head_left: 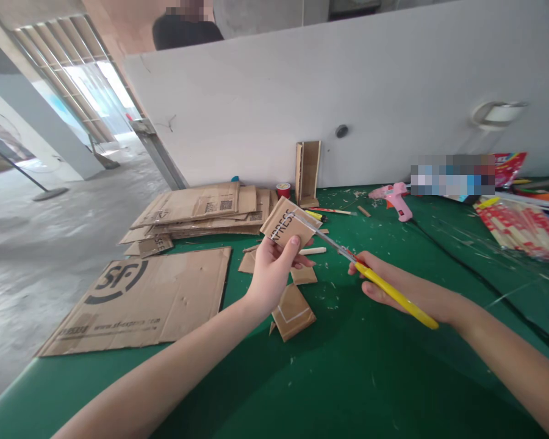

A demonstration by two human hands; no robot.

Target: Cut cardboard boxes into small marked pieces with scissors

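My left hand (pixel 277 262) grips a small cardboard piece (pixel 283 225) printed with black letters, thumb on its face. In my right hand (pixel 388 277) is a pair of scissors (pixel 396 296) with yellow handles. The blades reach up and left to the right side of the held piece; whether they are cutting into it I cannot tell. Below my left hand another cardboard piece (pixel 295 314) with a white line on it lies on the green table (pixel 348 378). A smaller cardboard scrap (pixel 304 275) lies just above that one.
Stacked cardboard sheets (pixel 196 207) and a large printed sheet (pixel 165 305) lie to the left. An upright cardboard channel (pixel 310 174) stands at the back by a red-rimmed roll (pixel 283 189). A pink glue gun (pixel 398 200) and red-and-white packets (pixel 521 225) lie right. Behind the partition is a person (pixel 185 30).
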